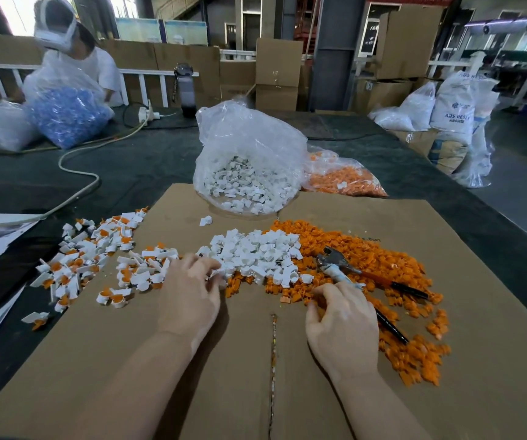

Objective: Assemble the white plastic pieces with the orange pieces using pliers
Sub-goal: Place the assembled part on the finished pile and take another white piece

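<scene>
A flattened brown cardboard sheet (382, 392) covered the lower half of the frame, laid on a dark grey table covering (129, 160). At frame centre sat a heap of loose white plastic pieces (256, 252), its right edge overlapping a wide spread of small orange plastic pieces (392, 268) that ran toward the lower right. Left of centre lay a scatter of assembled white-and-orange pieces (97, 258), partly off the cardboard edge.

The left hand (189, 293) rested palm down at the left foot of the white heap, fingers curled into the pieces; the fingertips were blurred, so whether it pinched a piece could not be told. The right hand (341, 319) lay at the near edge of the orange spread, fingers bent, thumb and forefinger drawn together at the orange pieces; what they held, if anything, could not be told.

The metal pliers with orange-and-black handles (351, 271) lay on the orange spread just above the right hand, head pointing upper left, handles splayed.

Above centre stood an open clear plastic bag of white pieces (243, 185), with a clear bag of orange pieces (344, 179) touching its right side. At upper left another person (75, 55) handled a clear bag of blue pieces (65, 115).
</scene>
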### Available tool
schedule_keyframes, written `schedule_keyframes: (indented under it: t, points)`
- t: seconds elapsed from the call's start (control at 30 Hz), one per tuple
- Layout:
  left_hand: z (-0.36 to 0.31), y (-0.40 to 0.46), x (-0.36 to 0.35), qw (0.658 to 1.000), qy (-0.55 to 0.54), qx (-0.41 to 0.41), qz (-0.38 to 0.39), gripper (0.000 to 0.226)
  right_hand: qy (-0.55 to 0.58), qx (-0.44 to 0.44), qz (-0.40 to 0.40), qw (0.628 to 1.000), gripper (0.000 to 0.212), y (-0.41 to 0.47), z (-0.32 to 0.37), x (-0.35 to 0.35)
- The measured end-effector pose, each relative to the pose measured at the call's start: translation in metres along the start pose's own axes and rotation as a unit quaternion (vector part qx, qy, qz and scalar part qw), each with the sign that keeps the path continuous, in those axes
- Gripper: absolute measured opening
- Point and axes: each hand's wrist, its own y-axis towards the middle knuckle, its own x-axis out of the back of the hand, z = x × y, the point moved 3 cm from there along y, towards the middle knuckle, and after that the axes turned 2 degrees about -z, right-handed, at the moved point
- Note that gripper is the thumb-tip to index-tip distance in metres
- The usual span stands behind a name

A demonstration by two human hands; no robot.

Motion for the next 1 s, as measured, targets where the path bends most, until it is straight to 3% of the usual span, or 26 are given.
schedule_keyframes:
  t: [0.17, 0.67, 1.0]
  points:
    - [-0.001, -0.003, -0.011, 0.998, 0.047, 0.002, 0.049, 0.029, -0.016, 0.004, 0.018, 1.000, 0.019, -0.001, 0.000, -0.002]
    - [-0.002, -0.004, -0.012, 0.997, -0.008, 0.024, 0.068, 0.015, 0.077, 0.058, 0.028, 0.995, 0.022, 0.001, 0.006, 0.000]
    - [0.000, -0.001, -0.012, 0.993, -0.025, 0.059, 0.100, 0.014, 0.082, 0.054, 0.060, 0.993, 0.026, 0.003, 0.007, -0.001]
